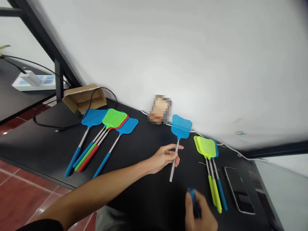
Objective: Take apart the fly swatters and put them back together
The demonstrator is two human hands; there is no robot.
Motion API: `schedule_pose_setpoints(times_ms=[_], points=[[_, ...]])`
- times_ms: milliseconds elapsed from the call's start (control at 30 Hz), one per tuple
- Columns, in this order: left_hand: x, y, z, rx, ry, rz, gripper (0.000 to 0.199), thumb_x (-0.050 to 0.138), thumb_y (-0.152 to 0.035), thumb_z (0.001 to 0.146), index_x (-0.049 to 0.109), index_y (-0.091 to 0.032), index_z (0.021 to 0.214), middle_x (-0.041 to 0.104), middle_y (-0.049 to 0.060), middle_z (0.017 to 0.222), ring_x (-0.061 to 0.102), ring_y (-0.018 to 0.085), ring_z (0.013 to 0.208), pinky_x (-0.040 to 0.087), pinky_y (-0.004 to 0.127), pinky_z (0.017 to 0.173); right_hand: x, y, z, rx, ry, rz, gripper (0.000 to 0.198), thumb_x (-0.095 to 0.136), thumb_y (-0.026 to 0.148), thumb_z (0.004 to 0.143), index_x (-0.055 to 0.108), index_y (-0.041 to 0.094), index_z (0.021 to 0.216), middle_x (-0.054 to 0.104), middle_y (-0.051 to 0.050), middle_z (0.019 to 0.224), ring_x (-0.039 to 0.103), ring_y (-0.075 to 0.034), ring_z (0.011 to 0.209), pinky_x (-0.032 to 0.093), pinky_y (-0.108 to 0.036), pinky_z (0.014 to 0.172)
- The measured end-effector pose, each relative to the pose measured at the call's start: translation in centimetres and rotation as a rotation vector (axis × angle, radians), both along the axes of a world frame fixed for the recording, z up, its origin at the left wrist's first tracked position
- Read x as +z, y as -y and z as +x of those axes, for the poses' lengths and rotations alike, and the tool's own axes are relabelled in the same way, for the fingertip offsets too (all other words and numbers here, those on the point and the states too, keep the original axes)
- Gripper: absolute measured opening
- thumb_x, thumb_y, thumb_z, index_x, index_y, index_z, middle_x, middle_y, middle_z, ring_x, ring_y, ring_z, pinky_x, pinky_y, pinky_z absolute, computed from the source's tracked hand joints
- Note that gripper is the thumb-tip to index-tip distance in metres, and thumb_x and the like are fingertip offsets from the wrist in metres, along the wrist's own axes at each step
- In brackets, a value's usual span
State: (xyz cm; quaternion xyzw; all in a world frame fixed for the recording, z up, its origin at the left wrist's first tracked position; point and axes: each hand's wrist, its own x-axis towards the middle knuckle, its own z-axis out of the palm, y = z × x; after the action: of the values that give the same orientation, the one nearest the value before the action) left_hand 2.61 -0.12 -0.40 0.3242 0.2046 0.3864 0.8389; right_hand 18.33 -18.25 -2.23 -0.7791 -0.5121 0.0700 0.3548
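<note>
My left hand (166,156) pinches the metal shaft of a fly swatter whose blue mesh head (181,126) points toward the wall. The lower end of that shaft (172,175) is bare metal, with no handle on it. Lower right, my right hand (201,211) is closed around a blue piece (193,199) that looks like a swatter handle; it is blurred and partly hidden by the fingers. Close to my right hand lie yellow-green fly swatters (208,147) with a blue swatter (221,194) partly under them.
Blue, green and red fly swatters (115,118) lie fanned out on the left of the black table (141,138). Behind them are an open cardboard box (84,98) and a black cable (90,102). A phone (239,190) rests at the right. A pixelated item (159,109) leans against the wall.
</note>
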Motion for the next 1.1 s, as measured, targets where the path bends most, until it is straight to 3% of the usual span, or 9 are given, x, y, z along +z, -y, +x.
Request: schedule_pose_setpoints(times_ms=[67,200,333,500,600,667,800,933,1100], points=[[0.1,0.2,-0.1,-0.020,0.020,0.002,0.049,0.077,-0.030,0.085,0.061,-0.015,0.130,0.065,0.003,0.068,0.060,0.015,0.065,0.045,0.029,0.069,1.0,-5.3,1.7,0.077,0.106,0.000,0.040,0.053,0.054,0.099,0.071,0.018,0.104,0.077,-0.014,0.097,0.072,-0.030,0.087,0.050,-0.035,0.072],[-0.1,0.1,-0.2,0.019,0.030,0.014,0.037,0.072,-0.028,0.085,0.065,-0.012,0.117,0.067,0.006,0.071,0.061,0.015,0.063,0.047,0.028,0.065,1.5,-14.0,3.2,0.283,0.298,-0.158,0.042,0.048,0.053,0.100,0.060,0.022,0.073,0.066,-0.007,0.068,0.060,-0.023,0.064,0.035,-0.032,0.059],[-0.6,-0.3,-0.1,0.042,0.011,0.002,0.033,0.069,-0.026,0.085,0.067,-0.011,0.114,0.068,0.007,0.070,0.060,0.014,0.058,0.047,0.026,0.060,0.6,-18.0,3.8,0.466,0.147,-0.164,0.034,0.059,0.054,0.092,0.068,0.021,0.090,0.065,-0.005,0.071,0.060,-0.023,0.066,0.037,-0.031,0.060],[-1.0,-0.3,0.2,0.027,-0.058,0.023,0.034,0.069,-0.026,0.082,0.068,-0.010,0.113,0.070,0.008,0.067,0.063,0.017,0.058,0.050,0.028,0.060,0.3,-18.4,4.3,0.517,-0.466,-0.121,0.042,0.070,0.052,0.086,0.070,0.020,0.113,0.070,-0.007,0.090,0.063,-0.024,0.080,0.048,-0.035,0.074],[-1.1,0.0,0.5,-0.013,-0.138,0.086,0.031,0.067,-0.025,0.082,0.068,-0.011,0.109,0.071,0.008,0.066,0.061,0.016,0.053,0.049,0.027,0.056,0.3,-17.7,3.7,0.539,-1.016,-0.069,0.033,0.074,0.048,0.086,0.071,0.023,0.106,0.070,-0.009,0.102,0.063,-0.025,0.095,0.050,-0.037,0.085],[-1.3,0.3,0.7,-0.054,-0.207,0.131,0.030,0.067,-0.027,0.082,0.067,-0.011,0.107,0.072,0.008,0.067,0.060,0.014,0.051,0.049,0.027,0.056,0.0,-17.5,3.1,0.467,-1.203,-0.017,0.029,0.075,0.049,0.085,0.072,0.022,0.096,0.068,-0.007,0.094,0.062,-0.023,0.089,0.050,-0.036,0.083],[-2.3,0.4,0.9,-0.089,-0.281,0.212,0.042,0.072,-0.041,0.085,0.061,-0.013,0.113,0.072,0.006,0.068,0.059,0.013,0.050,0.048,0.025,0.056,-1.3,-17.9,2.4,0.407,-1.211,-0.001,0.031,0.075,0.050,0.088,0.069,0.020,0.081,0.060,-0.002,0.073,0.053,-0.017,0.072,0.046,-0.031,0.073],[-3.9,-0.4,0.7,-0.108,-0.304,0.311,0.058,0.068,-0.064,0.088,0.058,-0.015,0.117,0.069,0.005,0.065,0.054,0.009,0.049,0.040,0.021,0.054,-2.4,-18.6,2.7,0.513,-1.207,0.019,0.036,0.070,0.050,0.092,0.065,0.019,0.073,0.057,-0.002,0.070,0.052,-0.017,0.070,0.044,-0.031,0.070],[-5.2,-1.5,0.9,-0.045,-0.368,0.307,0.061,0.067,-0.073,0.083,0.057,-0.017,0.106,0.065,0.002,0.061,0.045,0.006,0.045,0.031,0.019,0.050,-2.7,-18.7,2.9,0.598,-1.151,0.029,0.038,0.063,0.050,0.096,0.064,0.019,0.074,0.057,-0.002,0.070,0.053,-0.017,0.071,0.043,-0.031,0.072]])
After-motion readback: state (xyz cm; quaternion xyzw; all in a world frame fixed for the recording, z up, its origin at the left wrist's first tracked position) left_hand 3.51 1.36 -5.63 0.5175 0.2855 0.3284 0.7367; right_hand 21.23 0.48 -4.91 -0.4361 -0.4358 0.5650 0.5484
